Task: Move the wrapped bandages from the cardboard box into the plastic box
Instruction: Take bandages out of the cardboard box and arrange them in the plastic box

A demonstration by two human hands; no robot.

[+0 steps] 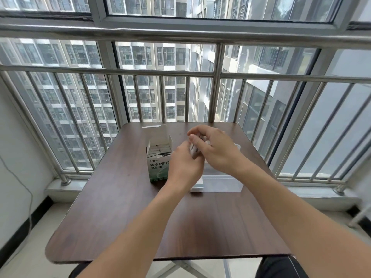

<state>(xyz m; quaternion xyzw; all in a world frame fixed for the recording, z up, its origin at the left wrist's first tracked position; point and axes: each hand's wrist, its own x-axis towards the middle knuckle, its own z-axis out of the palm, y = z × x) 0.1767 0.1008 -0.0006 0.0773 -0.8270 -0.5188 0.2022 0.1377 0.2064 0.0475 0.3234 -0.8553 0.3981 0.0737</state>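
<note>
A green and white cardboard box (pixel 158 167) stands open on the brown table (pixel 124 217), its lid flap up, with several wrapped bandages (pixel 160 150) standing inside. To its right lies a clear plastic box (pixel 220 183), partly hidden by my arms. Above that box my left hand (pixel 183 167) and my right hand (pixel 216 149) meet, both holding a small stack of white wrapped bandages (pixel 193 151) between their fingers. Most of the stack is covered by my fingers.
The table stands against a steel railing (pixel 180 73) and a window. A thin cable (pixel 26 189) hangs down the left wall. The table's near half holds nothing but my forearms.
</note>
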